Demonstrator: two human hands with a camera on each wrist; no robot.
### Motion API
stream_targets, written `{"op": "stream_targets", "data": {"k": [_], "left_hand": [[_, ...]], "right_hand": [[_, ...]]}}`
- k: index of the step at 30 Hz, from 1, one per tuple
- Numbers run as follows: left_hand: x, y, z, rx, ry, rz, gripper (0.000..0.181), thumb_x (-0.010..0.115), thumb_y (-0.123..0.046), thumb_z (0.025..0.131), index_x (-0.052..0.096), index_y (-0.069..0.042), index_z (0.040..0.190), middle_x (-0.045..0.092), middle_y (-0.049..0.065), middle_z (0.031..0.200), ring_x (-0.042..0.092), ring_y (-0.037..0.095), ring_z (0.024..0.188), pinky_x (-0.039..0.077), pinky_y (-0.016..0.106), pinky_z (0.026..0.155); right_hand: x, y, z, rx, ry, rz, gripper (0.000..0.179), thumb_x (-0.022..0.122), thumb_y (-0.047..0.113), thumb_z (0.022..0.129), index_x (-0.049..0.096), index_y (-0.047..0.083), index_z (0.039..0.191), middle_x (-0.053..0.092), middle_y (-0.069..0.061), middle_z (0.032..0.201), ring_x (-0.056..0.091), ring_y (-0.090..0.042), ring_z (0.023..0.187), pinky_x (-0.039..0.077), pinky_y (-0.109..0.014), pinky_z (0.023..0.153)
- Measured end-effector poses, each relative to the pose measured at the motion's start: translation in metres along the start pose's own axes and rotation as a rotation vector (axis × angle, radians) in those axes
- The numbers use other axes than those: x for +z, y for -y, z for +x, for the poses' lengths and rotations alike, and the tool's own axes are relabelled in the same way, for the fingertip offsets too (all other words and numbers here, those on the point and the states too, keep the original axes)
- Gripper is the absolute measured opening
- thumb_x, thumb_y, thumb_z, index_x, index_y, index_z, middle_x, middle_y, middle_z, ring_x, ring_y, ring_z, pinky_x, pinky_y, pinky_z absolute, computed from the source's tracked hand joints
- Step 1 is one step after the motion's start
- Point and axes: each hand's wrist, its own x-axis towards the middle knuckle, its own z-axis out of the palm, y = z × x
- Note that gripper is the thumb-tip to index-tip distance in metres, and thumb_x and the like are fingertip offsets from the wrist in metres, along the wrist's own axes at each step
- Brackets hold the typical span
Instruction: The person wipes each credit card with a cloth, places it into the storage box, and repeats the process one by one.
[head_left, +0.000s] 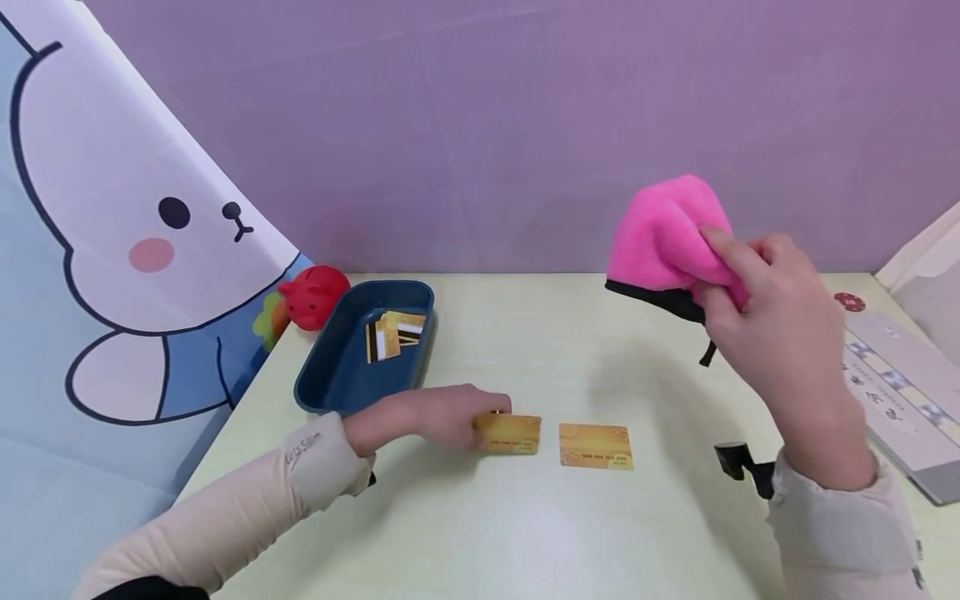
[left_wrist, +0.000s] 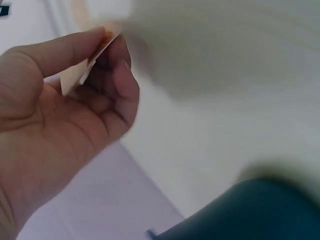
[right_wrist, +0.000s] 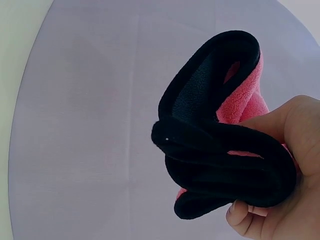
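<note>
Card (head_left: 516,434) right of tray (head_left: 333,375) (second card (head_left: 596,447) farther right)

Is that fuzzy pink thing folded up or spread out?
Folded up: the right hand grips the pink fleece piece with black trim, and the right wrist view shows the trim doubled into loops.

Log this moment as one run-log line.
left hand: pinches gold card | right hand: holds pink fleece item above table | second gold card: flat on table | blue tray: contains stacked cards
</note>
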Motion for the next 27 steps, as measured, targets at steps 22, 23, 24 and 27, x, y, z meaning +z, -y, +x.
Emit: {"op": "stream_targets", "data": {"k": [22,23,24,27], "left_hand": [[-0.065,-0.051,0.041,0.307,-0.932,-0.766,0.040,0.064,-0.004,0.097,0.053,-0.015,0.134,0.061,0.009,0.077,0.047,0.027,0.069,0.037,0.027,0.064],[-0.063,-0.054,0.044,0.308,-0.940,-0.778,0.039,0.064,-0.004,0.097,0.054,-0.014,0.133,0.062,0.010,0.077,0.048,0.026,0.069,0.038,0.027,0.063],[-0.062,-0.056,0.047,0.308,-0.946,-0.786,0.038,0.064,-0.003,0.097,0.055,-0.014,0.132,0.063,0.011,0.079,0.050,0.026,0.070,0.039,0.026,0.063],[-0.057,-0.063,0.055,0.311,-0.959,-0.811,0.037,0.063,-0.002,0.097,0.057,-0.012,0.131,0.068,0.018,0.087,0.055,0.022,0.072,0.042,0.024,0.064]], "right_hand": [[-0.007,0.013,-0.001,-0.066,-0.147,0.054,0.039,0.064,0.014,0.090,0.069,0.014,0.128,0.060,-0.028,0.098,0.055,-0.040,0.085,0.033,-0.045,0.062],[-0.005,0.016,-0.001,-0.077,-0.142,0.062,0.039,0.065,0.014,0.089,0.070,0.015,0.128,0.061,-0.026,0.098,0.056,-0.039,0.085,0.034,-0.046,0.061],[-0.003,0.019,-0.002,-0.093,-0.126,0.061,0.039,0.065,0.014,0.089,0.069,0.015,0.128,0.062,-0.025,0.097,0.056,-0.038,0.086,0.035,-0.046,0.061],[0.003,0.027,-0.004,-0.124,-0.103,0.059,0.040,0.066,0.012,0.088,0.070,0.015,0.127,0.061,-0.024,0.096,0.057,-0.038,0.086,0.040,-0.051,0.059]]}}
